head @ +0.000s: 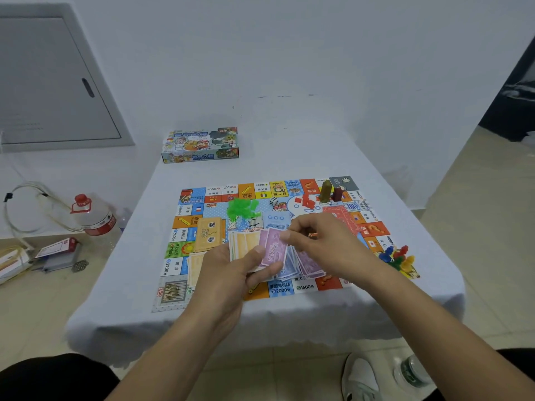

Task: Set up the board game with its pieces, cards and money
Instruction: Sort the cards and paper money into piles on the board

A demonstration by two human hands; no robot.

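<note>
On our white-covered table [405, 204] lies the game board [185, 224]. Our left hand [231, 273] grips a fan of paper money [260, 250] above it; our right hand [321, 238] pinches a purple note [273, 250].

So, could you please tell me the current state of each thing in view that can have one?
game box: closed, at the table's far end.
game board: unfolded, flat on the table.
purple 5000 note: held in the left hand, pinched by the right hand.
yellow notes: fanned in the left hand.
orange cards: stacked on the board.
green pieces: heaped on the board.
water bottle: capped, on the floor.
</note>
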